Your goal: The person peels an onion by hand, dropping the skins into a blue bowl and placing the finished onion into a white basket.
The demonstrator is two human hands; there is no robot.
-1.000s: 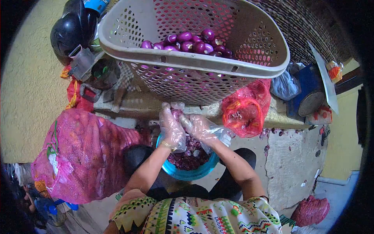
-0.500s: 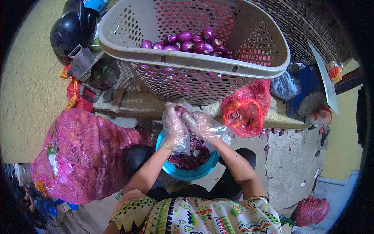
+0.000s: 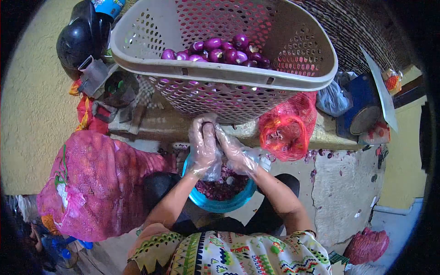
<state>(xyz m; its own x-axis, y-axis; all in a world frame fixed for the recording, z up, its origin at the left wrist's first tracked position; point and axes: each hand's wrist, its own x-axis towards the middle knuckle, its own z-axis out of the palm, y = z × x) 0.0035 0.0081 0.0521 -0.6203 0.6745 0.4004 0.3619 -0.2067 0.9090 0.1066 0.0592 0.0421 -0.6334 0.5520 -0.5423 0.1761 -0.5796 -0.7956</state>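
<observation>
My left hand (image 3: 203, 145), in a clear plastic glove, is closed around a purple onion (image 3: 208, 124), of which only a small part shows between the fingers. Pressed against it from the right is my right hand (image 3: 234, 150), also gloved, with its fingers drawn together; whatever lies inside them is hidden. Both hands are above a blue basin (image 3: 215, 207) holding dark red onion skins (image 3: 224, 187). Just beyond them stands a large grey perforated basket (image 3: 220, 73) with several peeled purple onions (image 3: 215, 51) in it.
A big pink mesh sack (image 3: 103, 183) full of onions lies at the left. Right of the basket base sits an open red mesh bag (image 3: 285, 137). A blue scale (image 3: 362, 107) and a black helmet (image 3: 75, 43) flank the basket. Skins litter the floor.
Both hands have shifted slightly up toward the basket. The left fingers now cover more of the onion, and the right hand has turned to point more upward. The view has shifted a little.
</observation>
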